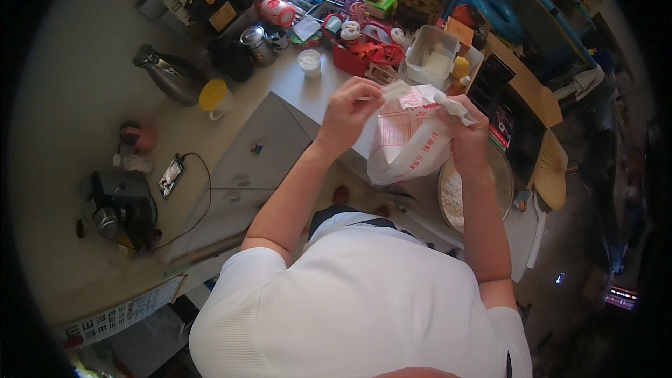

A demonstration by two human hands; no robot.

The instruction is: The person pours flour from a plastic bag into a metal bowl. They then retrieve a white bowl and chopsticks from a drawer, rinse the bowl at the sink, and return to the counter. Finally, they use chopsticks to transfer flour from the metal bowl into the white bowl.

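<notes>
A white plastic bag with red print (pixel 409 142) hangs between my hands, above the counter's edge. My right hand (pixel 467 126) is closed on the bunched top right of the bag. At the top left corner, my left hand (pixel 357 100) pinches a pale, blurred edge that looks like part of the bag. Below my right forearm stands a large round bowl (pixel 508 181) with white powder (pixel 451 194) in it, partly hidden by the arm. A small white cup filled with white powder (pixel 310 63) stands on the counter beyond my left hand.
A clear plastic container (pixel 431 58), a red basket (pixel 350 60) and a large jar (pixel 420 0) crowd the back of the counter. To the left are a dark vacuum jug (pixel 170 73), a yellow-lidded cup (pixel 215 97) and a phone on a cable (pixel 171 176). An open cardboard box (pixel 525 89) stands right.
</notes>
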